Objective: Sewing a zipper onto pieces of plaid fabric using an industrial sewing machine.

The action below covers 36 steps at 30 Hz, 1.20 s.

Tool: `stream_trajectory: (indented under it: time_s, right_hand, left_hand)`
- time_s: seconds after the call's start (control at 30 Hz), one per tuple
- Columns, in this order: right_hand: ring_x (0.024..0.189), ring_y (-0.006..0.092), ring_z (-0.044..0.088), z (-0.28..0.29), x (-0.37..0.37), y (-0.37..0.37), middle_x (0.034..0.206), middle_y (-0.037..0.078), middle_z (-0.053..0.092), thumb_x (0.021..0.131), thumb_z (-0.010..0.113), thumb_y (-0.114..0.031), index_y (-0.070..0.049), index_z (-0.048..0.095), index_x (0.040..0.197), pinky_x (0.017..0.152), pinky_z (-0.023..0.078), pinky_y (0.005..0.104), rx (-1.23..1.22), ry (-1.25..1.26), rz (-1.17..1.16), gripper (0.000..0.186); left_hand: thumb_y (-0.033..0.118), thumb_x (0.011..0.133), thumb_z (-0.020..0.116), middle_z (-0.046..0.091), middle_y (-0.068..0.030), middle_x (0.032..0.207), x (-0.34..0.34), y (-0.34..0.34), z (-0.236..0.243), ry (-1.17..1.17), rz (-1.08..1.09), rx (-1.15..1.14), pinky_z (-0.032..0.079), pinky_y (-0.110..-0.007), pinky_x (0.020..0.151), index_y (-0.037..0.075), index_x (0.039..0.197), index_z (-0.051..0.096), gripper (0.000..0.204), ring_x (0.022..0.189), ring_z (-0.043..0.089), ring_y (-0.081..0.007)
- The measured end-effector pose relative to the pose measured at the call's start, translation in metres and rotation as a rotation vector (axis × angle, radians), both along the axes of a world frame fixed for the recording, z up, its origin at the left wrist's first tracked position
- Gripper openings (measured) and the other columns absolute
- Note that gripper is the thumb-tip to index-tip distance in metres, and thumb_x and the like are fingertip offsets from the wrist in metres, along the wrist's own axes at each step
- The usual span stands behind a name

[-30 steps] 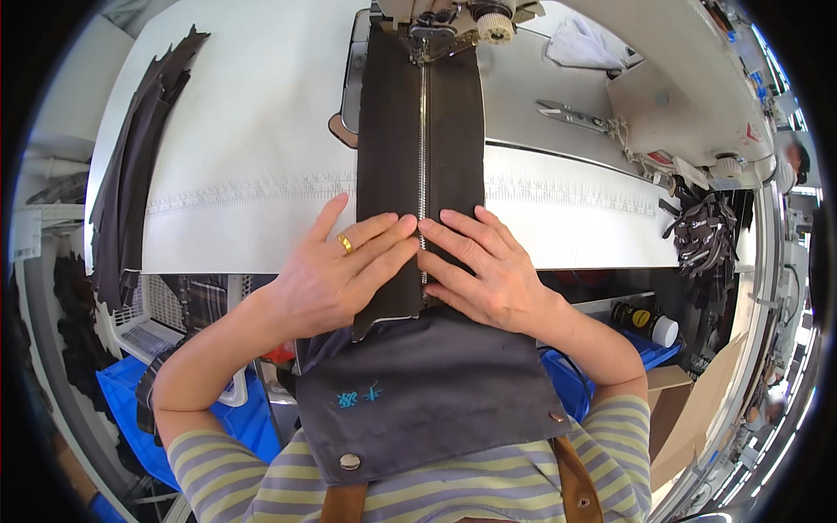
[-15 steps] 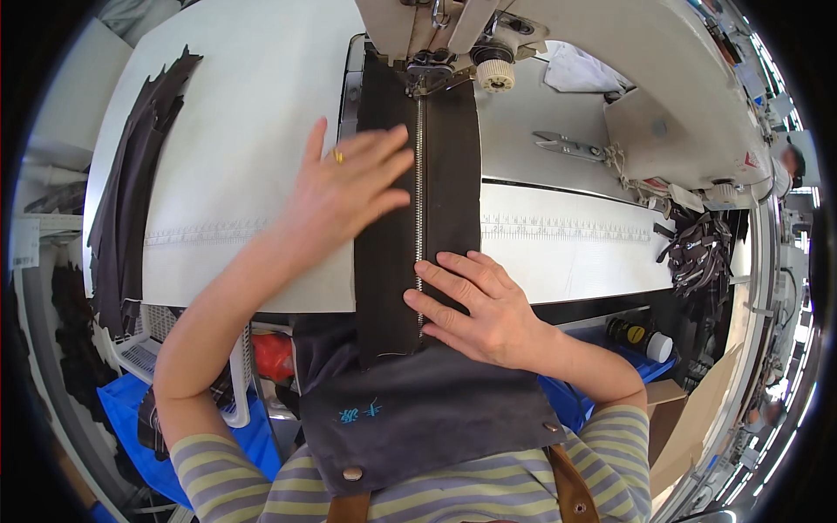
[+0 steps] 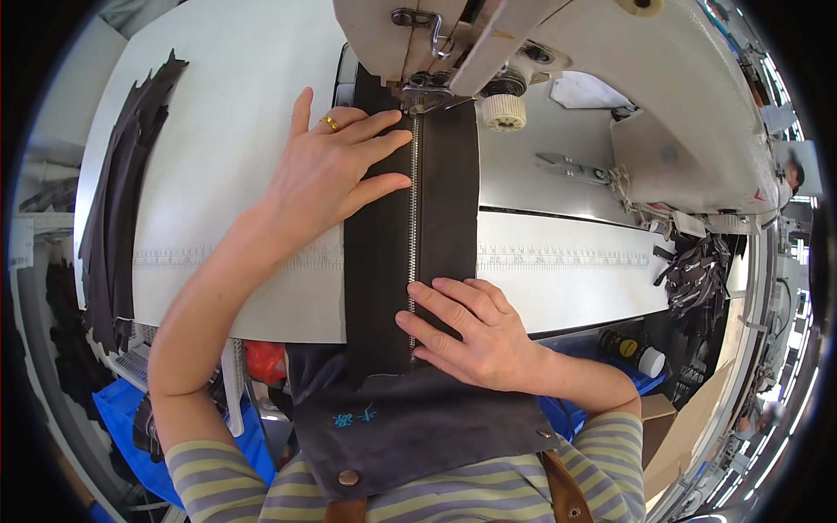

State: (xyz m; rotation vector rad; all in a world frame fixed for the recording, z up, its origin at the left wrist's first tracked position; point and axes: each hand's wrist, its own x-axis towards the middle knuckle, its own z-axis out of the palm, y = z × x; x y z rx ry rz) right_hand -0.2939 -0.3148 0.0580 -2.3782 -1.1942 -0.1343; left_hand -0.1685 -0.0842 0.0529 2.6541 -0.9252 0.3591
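A long dark brown fabric piece (image 3: 452, 209) with a metal-toothed zipper (image 3: 414, 218) down its middle lies under the sewing machine's presser foot (image 3: 425, 98). Its near end reaches past the table edge over my apron. My left hand (image 3: 336, 166) rests on the fabric left of the zipper, close to the presser foot, fingers spread and a gold ring on one. Lower down, my right hand (image 3: 479, 336) lies flat over the right half, its fingers apart and their tips at the zipper teeth. Neither hand grips anything.
A stack of dark fabric strips (image 3: 131, 200) lies at the table's left. Thread snips (image 3: 571, 167) lie on the metal bed beneath the machine arm. A bundle of zipper pieces (image 3: 697, 270) sits at the right edge. A printed ruler (image 3: 558, 256) crosses the tabletop.
My left hand, blurred in motion before, has settled on the fabric near the presser foot. My right hand stays at the zipper. The whole view has shifted slightly.
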Motion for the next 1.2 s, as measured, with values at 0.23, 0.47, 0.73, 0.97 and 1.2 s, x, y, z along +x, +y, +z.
stream_trajectory:
  time_s: [0.23,0.47,0.73,0.97,1.2]
  right_hand:
    - [0.113,0.0259,0.051,0.002,0.009,-0.001,0.13,0.008,0.056,0.071,0.077,-0.025,-0.014,0.064,0.117,0.092,0.042,0.0389,-0.017,0.004,-0.033,0.05]
    - [0.111,0.0246,0.051,0.001,0.012,-0.003,0.124,0.007,0.057,0.072,0.076,-0.026,-0.014,0.065,0.116,0.091,0.043,0.0382,-0.025,-0.013,0.045,0.047]
    - [0.103,0.0254,0.053,0.0,0.035,-0.004,0.118,0.01,0.057,0.077,0.061,-0.016,-0.006,0.063,0.115,0.086,0.045,0.0376,-0.048,-0.14,0.083,0.04]
    - [0.099,0.0237,0.055,0.0,0.058,0.0,0.113,0.008,0.06,0.065,0.067,-0.011,-0.008,0.067,0.11,0.078,0.048,0.0348,0.009,-0.157,0.046,0.045]
    - [0.104,0.0256,0.053,-0.005,0.081,-0.002,0.116,0.009,0.057,0.07,0.064,-0.011,-0.007,0.062,0.113,0.084,0.046,0.037,-0.005,-0.2,0.058,0.043]
  left_hand:
    - [0.035,0.085,0.066,0.059,-0.0013,0.13,0.0,-0.005,-0.009,-0.109,0.036,0.022,0.023,-0.062,0.107,0.016,0.122,0.063,0.042,0.115,0.055,-0.023]
    - [0.036,0.083,0.067,0.056,-0.0079,0.131,-0.024,-0.019,-0.008,-0.108,0.093,0.022,0.029,-0.06,0.104,0.008,0.126,0.057,0.052,0.119,0.052,-0.0216]
    - [0.026,0.083,0.068,0.048,-0.0093,0.14,-0.021,-0.013,-0.014,-0.043,0.015,-0.028,0.038,-0.051,0.1,0.004,0.13,0.053,0.054,0.122,0.049,-0.0262]
    - [0.025,0.077,0.073,0.054,-0.0123,0.129,-0.018,-0.018,-0.009,-0.07,-0.003,-0.091,0.047,-0.04,0.094,0.002,0.12,0.058,0.052,0.114,0.053,-0.0234]
    - [0.016,0.078,0.072,0.055,-0.013,0.127,-0.017,-0.018,-0.011,-0.054,0.014,-0.129,0.048,-0.038,0.092,-0.001,0.123,0.057,0.051,0.111,0.055,-0.0292]
